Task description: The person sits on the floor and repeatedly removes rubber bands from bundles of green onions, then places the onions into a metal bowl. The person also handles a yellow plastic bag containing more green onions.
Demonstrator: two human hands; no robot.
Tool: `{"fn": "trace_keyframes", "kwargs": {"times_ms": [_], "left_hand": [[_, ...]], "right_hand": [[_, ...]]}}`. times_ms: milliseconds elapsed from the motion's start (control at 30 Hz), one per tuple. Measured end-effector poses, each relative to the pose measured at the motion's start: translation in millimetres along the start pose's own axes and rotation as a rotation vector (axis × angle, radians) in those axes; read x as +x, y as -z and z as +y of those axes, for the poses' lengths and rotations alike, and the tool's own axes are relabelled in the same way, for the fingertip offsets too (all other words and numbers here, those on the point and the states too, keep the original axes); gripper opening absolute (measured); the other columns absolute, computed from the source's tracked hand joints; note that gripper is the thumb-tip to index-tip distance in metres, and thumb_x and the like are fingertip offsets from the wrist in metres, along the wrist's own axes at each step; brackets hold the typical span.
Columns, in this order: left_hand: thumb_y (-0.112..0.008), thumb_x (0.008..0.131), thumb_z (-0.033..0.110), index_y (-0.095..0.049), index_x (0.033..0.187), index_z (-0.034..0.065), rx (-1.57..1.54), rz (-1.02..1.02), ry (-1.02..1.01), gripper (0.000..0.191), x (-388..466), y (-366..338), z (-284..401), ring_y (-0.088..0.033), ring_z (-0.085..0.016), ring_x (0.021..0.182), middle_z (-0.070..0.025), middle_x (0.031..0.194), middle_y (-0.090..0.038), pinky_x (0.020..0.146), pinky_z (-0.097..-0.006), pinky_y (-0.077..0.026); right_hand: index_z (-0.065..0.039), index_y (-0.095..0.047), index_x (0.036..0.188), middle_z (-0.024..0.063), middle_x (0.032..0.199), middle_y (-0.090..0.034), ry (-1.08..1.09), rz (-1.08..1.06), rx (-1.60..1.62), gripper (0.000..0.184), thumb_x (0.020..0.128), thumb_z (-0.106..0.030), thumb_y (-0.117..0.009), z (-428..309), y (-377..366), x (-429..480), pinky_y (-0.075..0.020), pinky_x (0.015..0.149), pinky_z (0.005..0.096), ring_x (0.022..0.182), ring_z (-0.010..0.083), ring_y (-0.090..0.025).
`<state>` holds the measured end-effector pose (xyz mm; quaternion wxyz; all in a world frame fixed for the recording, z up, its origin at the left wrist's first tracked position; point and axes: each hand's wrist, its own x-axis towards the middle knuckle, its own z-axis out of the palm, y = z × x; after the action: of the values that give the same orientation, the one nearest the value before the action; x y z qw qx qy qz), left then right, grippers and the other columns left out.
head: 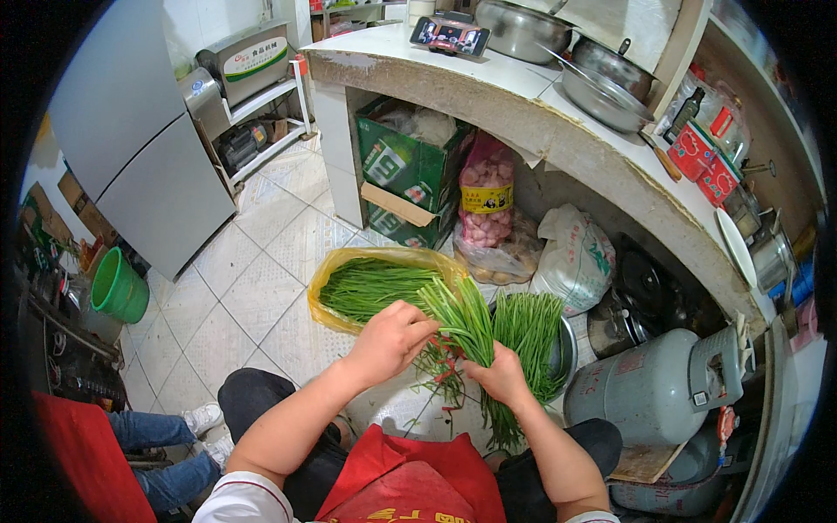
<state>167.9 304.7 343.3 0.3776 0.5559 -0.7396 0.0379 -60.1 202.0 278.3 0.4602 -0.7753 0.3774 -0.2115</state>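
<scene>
A bunch of garlic chives (467, 317) is gripped in my right hand (500, 376), pale ends pointing up and away from me, green leaves hanging below. My left hand (392, 340) is beside the pale ends, thumb and fingers pinched together; whether a strand is between them is hard to see. More chives lie in a yellow plastic bag (315, 297) ahead. To the right, a metal basin (571, 350) holds another upright-looking pile of chives (526, 327). Under my hands, trimmings and red strips (446, 371) are scattered on the tiled floor.
A grey gas cylinder (637, 376) stands close on the right. Beneath the counter (451, 82) are green cartons (405, 157), a net bag of garlic (487, 189) and a white sack (575, 258). At left are a green bucket (121, 287) and another person's legs (163, 457).
</scene>
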Motion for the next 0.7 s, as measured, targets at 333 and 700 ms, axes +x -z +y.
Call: {"fn": "trace_keyframes", "kwargs": {"times_ms": [333,700], "left_hand": [[-0.065,0.090,0.011,-0.066,0.090,-0.0010,-0.512,0.163,0.642,0.012,-2.8,-15.1,-7.6,-0.056,-0.014,0.066,-0.0086,0.079,-0.063,0.060,-0.0281,-0.045],[-0.062,0.096,0.016,-0.063,0.087,0.0036,-0.561,0.262,0.757,0.016,-8.7,5.6,-39.3,-0.045,-0.005,0.066,0.0059,0.070,-0.051,0.059,-0.0239,-0.038]], "right_hand": [[-0.003,-0.064,0.117,0.0126,0.091,-0.073,-0.035,-0.167,0.069,0.033,0.085,-0.008,-0.069,-29.3,0.5,-5.3,-0.0561,0.074,0.0323,0.081,0.0190,-0.073],[0.001,-0.064,0.101,0.0041,0.076,-0.067,-0.013,0.062,-0.014,0.022,0.084,-0.009,-0.073,-8.3,15.1,-0.2,-0.0506,0.059,0.0286,0.062,0.0105,-0.061]]}}
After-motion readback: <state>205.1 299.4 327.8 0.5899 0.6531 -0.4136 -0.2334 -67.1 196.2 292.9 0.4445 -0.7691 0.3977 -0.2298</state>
